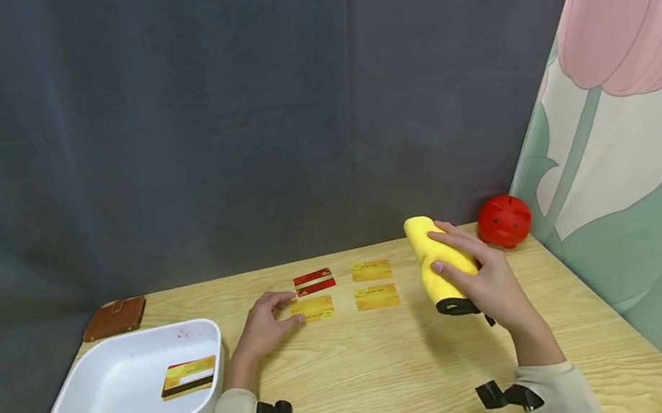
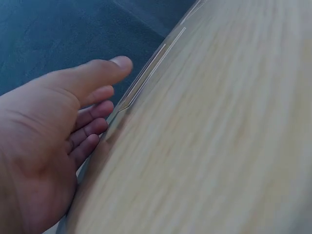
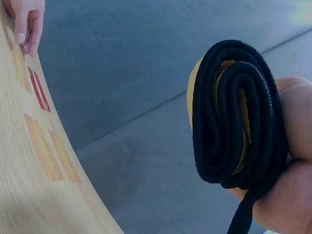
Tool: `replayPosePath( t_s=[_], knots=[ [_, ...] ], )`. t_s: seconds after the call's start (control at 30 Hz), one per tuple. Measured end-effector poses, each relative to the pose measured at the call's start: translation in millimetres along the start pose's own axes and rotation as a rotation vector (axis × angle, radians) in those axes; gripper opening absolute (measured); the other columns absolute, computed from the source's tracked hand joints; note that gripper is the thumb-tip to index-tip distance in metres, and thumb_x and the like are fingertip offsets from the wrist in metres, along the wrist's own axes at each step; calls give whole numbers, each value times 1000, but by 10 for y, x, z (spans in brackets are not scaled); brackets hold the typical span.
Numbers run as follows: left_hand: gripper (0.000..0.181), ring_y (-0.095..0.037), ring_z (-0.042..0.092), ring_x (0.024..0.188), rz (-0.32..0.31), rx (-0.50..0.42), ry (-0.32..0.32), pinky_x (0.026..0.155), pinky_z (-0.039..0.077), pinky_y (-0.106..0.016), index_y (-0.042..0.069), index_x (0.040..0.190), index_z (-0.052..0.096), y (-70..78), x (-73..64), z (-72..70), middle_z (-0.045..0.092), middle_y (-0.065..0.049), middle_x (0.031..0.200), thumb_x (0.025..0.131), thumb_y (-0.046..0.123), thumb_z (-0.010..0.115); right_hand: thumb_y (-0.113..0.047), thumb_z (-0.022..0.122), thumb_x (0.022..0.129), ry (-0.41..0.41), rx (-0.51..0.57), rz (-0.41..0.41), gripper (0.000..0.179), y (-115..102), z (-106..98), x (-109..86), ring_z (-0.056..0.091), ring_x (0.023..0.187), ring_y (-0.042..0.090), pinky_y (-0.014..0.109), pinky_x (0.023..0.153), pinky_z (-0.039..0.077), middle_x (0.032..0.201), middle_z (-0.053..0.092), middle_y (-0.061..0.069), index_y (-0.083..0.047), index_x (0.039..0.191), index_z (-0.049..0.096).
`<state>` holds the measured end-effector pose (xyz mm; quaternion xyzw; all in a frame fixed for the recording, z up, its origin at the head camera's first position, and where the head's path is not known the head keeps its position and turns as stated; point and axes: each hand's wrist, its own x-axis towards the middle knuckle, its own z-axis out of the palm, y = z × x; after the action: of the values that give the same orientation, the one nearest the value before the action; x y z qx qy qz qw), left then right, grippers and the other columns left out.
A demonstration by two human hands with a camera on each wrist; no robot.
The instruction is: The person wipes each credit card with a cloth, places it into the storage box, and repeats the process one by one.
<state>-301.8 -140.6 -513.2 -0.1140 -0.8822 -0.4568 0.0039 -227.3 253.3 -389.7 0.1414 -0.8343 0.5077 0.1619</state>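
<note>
My right hand (image 1: pixel 483 276) grips a rolled yellow cloth (image 1: pixel 438 258) held up over the right half of the table. Its black-trimmed, coiled end (image 3: pixel 239 117) faces the right wrist camera. My left hand (image 1: pixel 262 327) lies low at the left of several laid-out cards, holding nothing. Its thumb and fingers are apart, their tips right at the left edge of a gold card (image 1: pixel 314 308). Behind that card is a red card (image 1: pixel 314 282) with a pale stripe. To the right, two more gold cards (image 1: pixel 376 297) lie one behind the other.
A white plastic tray (image 1: pixel 93 356) stands at the left with a gold-and-black card (image 1: pixel 189 378) inside. Behind it lies a brown wallet (image 1: pixel 116 318). A red piggy bank (image 1: pixel 504 221) sits at the back right corner. A dark curtain (image 1: pixel 225 122) hangs along the table's back edge.
</note>
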Motion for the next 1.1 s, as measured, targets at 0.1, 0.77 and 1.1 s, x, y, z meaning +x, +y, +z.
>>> replayPosePath(
  t_s=[0.1,0.77,1.1],
  knots=[
    [51,-34,54,133,20,56,-16,113,45,-57,13,138,65,1,5,-18,60,-6,137,91,30,80,-19,75,97,-3,-5,-3,47,-3,-3,12,45,143,9,11,90,47,160,49,-3,-25,142,64],
    [41,-27,54,117,-23,144,-71,108,46,-50,14,122,70,25,110,-94,58,-6,128,87,28,85,-20,74,97,-14,-3,16,47,-10,6,18,42,149,27,10,92,46,161,47,-5,-25,142,64],
    [42,-29,53,124,-34,123,-59,113,44,-51,11,121,67,19,76,-42,58,-7,130,86,27,86,-22,74,97,-12,-23,36,47,5,-3,-7,42,148,27,10,91,46,161,47,-6,-27,143,63]
  ],
)
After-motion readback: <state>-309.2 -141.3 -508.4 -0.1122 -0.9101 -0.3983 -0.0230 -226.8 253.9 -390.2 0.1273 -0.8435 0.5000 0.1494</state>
